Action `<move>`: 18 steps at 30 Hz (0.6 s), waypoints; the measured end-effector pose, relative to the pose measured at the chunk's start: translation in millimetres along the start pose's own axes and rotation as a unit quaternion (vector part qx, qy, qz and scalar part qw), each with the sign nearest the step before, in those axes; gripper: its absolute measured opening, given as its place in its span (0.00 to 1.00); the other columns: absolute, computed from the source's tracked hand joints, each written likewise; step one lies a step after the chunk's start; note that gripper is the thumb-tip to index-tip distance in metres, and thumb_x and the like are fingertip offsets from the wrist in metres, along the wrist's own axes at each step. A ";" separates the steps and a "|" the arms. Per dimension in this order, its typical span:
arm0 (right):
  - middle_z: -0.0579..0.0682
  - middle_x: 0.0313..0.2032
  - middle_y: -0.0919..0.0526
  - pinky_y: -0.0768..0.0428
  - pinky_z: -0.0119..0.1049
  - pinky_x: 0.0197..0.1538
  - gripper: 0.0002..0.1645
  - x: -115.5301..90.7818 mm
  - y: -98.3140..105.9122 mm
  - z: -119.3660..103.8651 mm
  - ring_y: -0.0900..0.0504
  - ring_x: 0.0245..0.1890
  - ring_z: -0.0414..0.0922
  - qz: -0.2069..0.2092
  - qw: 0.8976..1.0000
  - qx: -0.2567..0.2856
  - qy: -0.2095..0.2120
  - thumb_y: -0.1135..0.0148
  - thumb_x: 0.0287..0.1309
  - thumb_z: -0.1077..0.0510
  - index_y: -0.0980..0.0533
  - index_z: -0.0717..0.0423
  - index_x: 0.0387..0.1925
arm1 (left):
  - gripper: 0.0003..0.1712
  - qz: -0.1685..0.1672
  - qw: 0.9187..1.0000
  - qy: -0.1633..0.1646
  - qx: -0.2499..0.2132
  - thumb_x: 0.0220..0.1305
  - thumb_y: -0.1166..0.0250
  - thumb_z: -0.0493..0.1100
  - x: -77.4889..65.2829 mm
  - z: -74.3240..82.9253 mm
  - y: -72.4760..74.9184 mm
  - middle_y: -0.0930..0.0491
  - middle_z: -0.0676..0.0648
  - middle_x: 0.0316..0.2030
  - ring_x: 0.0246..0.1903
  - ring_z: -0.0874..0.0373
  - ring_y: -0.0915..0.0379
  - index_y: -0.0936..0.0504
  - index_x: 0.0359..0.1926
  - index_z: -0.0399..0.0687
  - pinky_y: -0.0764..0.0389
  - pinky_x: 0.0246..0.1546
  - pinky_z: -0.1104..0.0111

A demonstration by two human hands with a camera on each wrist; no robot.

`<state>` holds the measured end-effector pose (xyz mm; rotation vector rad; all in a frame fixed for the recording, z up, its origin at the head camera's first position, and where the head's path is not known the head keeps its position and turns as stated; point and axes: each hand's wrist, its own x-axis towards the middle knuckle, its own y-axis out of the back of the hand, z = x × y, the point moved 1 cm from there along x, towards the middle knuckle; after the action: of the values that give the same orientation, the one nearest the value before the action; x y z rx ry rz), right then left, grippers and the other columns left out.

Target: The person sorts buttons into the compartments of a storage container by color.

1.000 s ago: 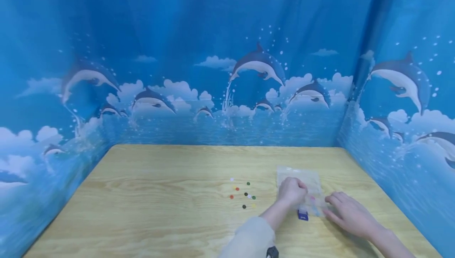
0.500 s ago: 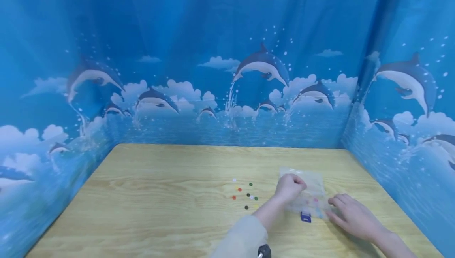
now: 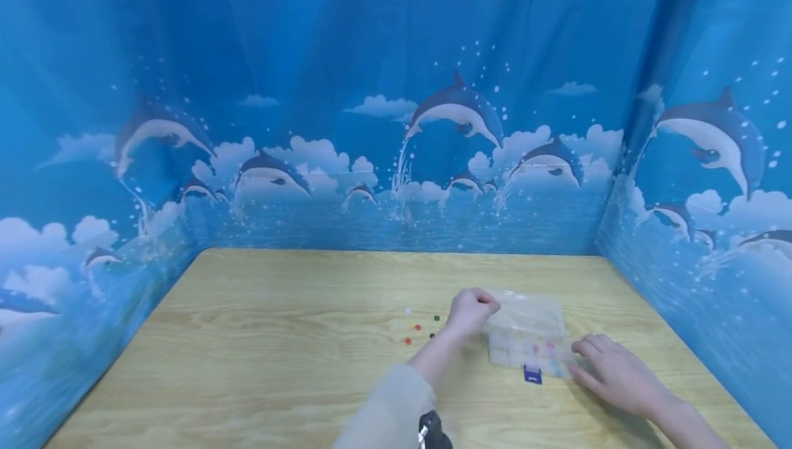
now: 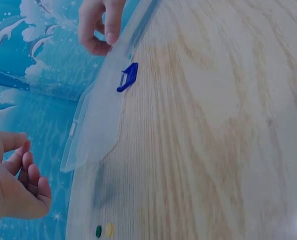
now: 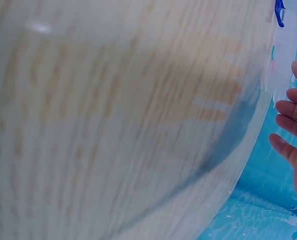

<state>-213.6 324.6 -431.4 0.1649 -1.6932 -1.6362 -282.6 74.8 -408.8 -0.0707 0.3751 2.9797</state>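
Note:
A clear plastic compartment box (image 3: pixel 509 355) stands on the table with its lid (image 3: pixel 532 304) laid back and a blue latch (image 3: pixel 533 374) at its front. Small pink and blue bits lie in its right compartments. Just left of the lid hovers my left hand (image 3: pixel 468 311), fingers loosely bent and thumb near the forefinger; nothing shows between them in the left wrist view. My right hand (image 3: pixel 615 375) rests at the box's right side, fingers loosely extended, fingertips near its edge. Small round buttons lie left of the box, among them a red button (image 3: pixel 408 341); my left forearm hides some.
The wooden table (image 3: pixel 278 353) spreads to the left and front. A blue dolphin-print curtain (image 3: pixel 309 91) hangs behind it and along both sides. In the left wrist view, a green button (image 4: pixel 98 231) and a yellow button (image 4: pixel 109 229) lie near the lower edge.
My left hand has moved left from over the box to beside its lid, uncovering the left compartments. The right hand has stayed by the box's right side.

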 end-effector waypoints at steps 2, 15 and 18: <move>0.49 0.34 0.22 0.23 0.46 0.39 0.18 0.0 -0.4 0.5 0.23 0.36 0.48 -0.001 1.000 0.001 0.000 0.29 0.42 0.53 0.23 0.58 0.35 | 0.03 0.003 1.000 -0.003 0.003 0.58 0.36 0.38 1.0 -1.8 6.9 0.24 0.52 0.28 0.30 0.60 0.29 0.20 0.30 0.43 0.25 0.31 0.67; 0.49 0.34 0.22 0.23 0.46 0.40 0.18 -0.9 -1.0 2.1 0.23 0.36 0.48 -0.009 1.000 -0.001 -0.007 0.30 0.43 0.53 0.23 0.58 0.36 | 0.04 0.009 1.000 0.009 -0.008 0.61 0.38 0.41 1.7 -8.8 42.5 0.23 0.53 0.32 0.34 0.59 0.28 0.20 0.33 0.46 0.25 0.36 0.64; 0.48 0.34 0.23 0.23 0.45 0.39 0.18 -0.9 -1.7 2.2 0.24 0.36 0.47 -0.012 1.000 -0.002 -0.006 0.30 0.43 0.53 0.23 0.58 0.36 | 0.05 0.015 1.000 0.002 -0.003 0.61 0.39 0.41 1.4 -11.4 49.2 0.23 0.52 0.32 0.34 0.59 0.28 0.20 0.33 0.44 0.25 0.35 0.64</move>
<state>-214.9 326.5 -433.0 0.1732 -1.7028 -1.6617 -290.6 24.9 -408.0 -0.0729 0.3721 3.0114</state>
